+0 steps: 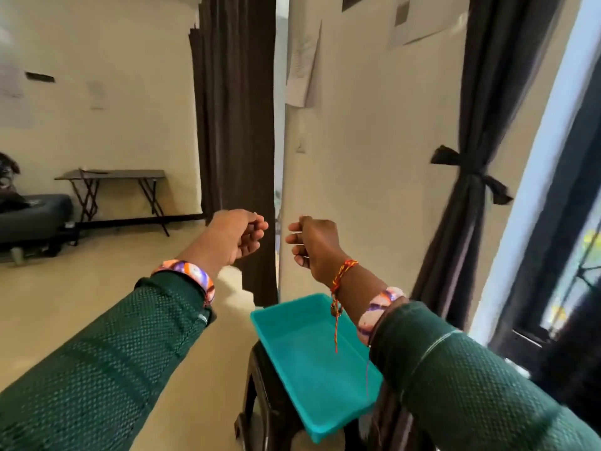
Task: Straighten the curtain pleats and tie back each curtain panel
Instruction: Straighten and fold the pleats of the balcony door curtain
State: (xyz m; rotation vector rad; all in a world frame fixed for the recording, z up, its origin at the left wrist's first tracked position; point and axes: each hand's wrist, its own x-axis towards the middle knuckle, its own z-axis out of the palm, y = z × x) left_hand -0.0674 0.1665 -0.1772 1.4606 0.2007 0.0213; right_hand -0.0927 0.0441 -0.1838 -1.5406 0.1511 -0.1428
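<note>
Both hands are raised in front of the chest, empty, and aimed at the dark brown pleated curtain panel [235, 125] that hangs loose at twelve o'clock, beside the edge of the cream wall. The left hand [239, 234] has its fingers [257, 231] curled loosely inward, gripping nothing. The right hand [312, 244] is likewise half-closed, fingers bent toward the palm, with nothing between them. The hands are close together at the same height, near the panel's right edge but apart from the cloth; this looks like the approach for gathering the pleats.

At two o'clock, by the window, the second dark curtain panel [468, 125] is already cinched at mid-height by a dark fabric tie-back with a bow [468, 167], so its folds pinch in there and flare below. By my reckoning that panel is done and the loose one remains.

At six o'clock a teal plastic tray [312, 379] lies on a dark plastic stool [260, 402], under the right forearm. It appears empty, so I cannot tell where a tie for the loose panel would come from.

A folding bench [113, 175] stands far off at ten o'clock.
</note>
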